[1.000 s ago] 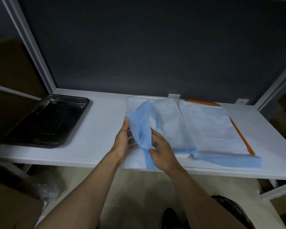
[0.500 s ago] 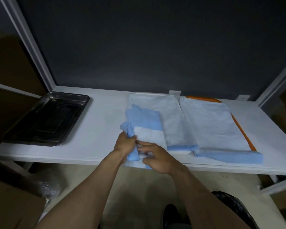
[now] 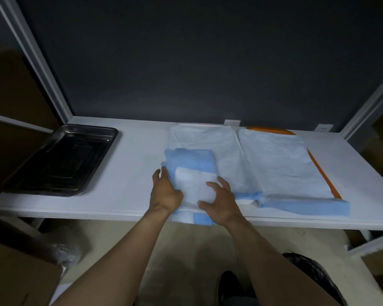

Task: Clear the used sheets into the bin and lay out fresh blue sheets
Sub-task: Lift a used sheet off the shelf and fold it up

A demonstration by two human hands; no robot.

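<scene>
At the near edge of the bench [image 3: 131, 164], just in front of me, a folded sheet [image 3: 192, 162] lies as a blue and white bundle, its lower end hanging a little over the edge. My right hand [image 3: 221, 202] rests on its white patch with the fingers [image 3: 210, 184] spread and flat. My left hand [image 3: 164, 193] sits against the bundle's left side, fingers lying along the edge; the thumb is hidden, so I cannot tell whether it pinches the fabric or only pushes.

I judge the task to be early. The bundle lies on top of a pale sheet [image 3: 208, 140] spread flat, and a second spread sheet [image 3: 281, 164] lies just beside it to the right, over an orange board [image 3: 321, 168] that shows along its far and right edges. If these are the used ones, none has reached the bin [image 3: 314, 277] yet; its black liner shows below the bench by my right forearm, and I cannot see inside it. Laying fresh blue sheets looks wholly undone.

A dark metal tray [image 3: 62, 160] stands well apart at the left end of the bench. A cardboard box [image 3: 13, 272] sits on the floor lower left. My own right arm crosses the way down to the bin, and the bundle overlaps the sheet beneath, so lifting one may drag the other.
</scene>
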